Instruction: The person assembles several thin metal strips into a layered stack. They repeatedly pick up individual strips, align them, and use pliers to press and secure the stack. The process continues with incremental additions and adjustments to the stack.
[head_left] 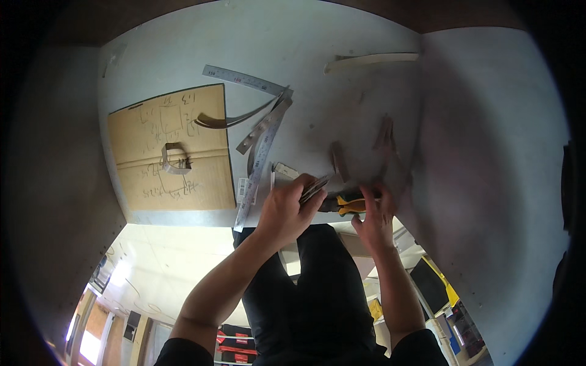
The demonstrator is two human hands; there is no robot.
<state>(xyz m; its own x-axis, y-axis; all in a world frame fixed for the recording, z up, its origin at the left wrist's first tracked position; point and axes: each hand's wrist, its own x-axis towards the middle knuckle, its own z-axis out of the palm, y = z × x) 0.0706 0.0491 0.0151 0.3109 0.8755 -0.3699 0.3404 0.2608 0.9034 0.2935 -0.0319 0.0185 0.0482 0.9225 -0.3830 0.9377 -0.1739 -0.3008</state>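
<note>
The grey table (342,73) lay in front of you. Your left hand (287,210) pinched a thin flat strip (314,188). Your right hand (373,219), fingers spread, touched the yellow pliers (349,204), which lay sideways between both hands.

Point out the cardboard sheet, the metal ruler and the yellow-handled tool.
Cardboard sheet (146,131): head view, bare upper half.
Metal ruler (241,77): head view, middle of the strip.
Yellow-handled tool (349,204): head view, yellow grip between the hands.
</note>
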